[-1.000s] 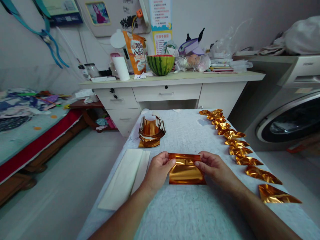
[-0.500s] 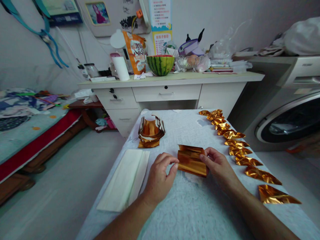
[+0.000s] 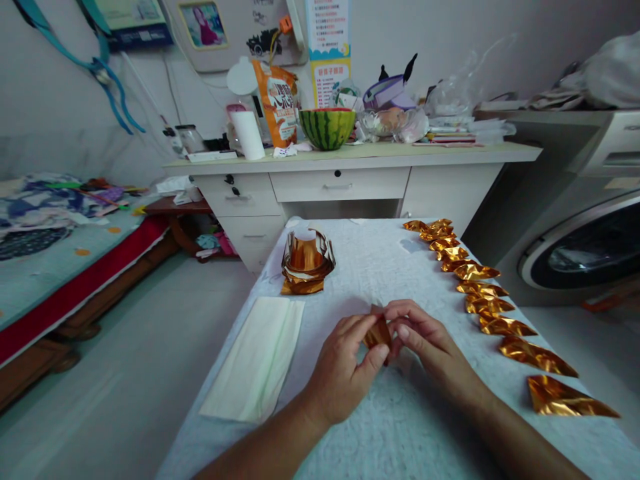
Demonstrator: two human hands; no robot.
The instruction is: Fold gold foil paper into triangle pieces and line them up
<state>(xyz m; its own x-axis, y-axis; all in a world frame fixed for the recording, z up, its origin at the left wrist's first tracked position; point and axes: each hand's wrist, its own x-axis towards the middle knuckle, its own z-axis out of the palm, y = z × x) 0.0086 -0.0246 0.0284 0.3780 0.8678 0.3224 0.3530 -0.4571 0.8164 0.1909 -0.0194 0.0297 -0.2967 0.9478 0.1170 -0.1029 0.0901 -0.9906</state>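
Both of my hands meet over the middle of the cloth-covered table (image 3: 360, 427). My left hand (image 3: 345, 367) grips the left side of a small copper-gold foil sheet (image 3: 377, 335), now rolled or folded. Fingers of my right hand (image 3: 425, 343) are closed on its right edge and partly hide it. A curled stack of the same foil (image 3: 306, 263) sits beyond my left hand. Pale folded paper (image 3: 255, 360) lies left of my hands. Along the table's right edge runs a row of folded foil pieces (image 3: 537, 355).
Behind the table, a white desk (image 3: 350, 157) holds a cut watermelon (image 3: 327, 128), an orange pouch (image 3: 277, 103) and a white roll (image 3: 247, 135). A washing machine (image 3: 565, 167) is at the right and a bed (image 3: 80, 257) at the left.
My hands have come together, and the foil, spread flatter between them before, is now bent into a smaller shape. The view has shifted slightly.
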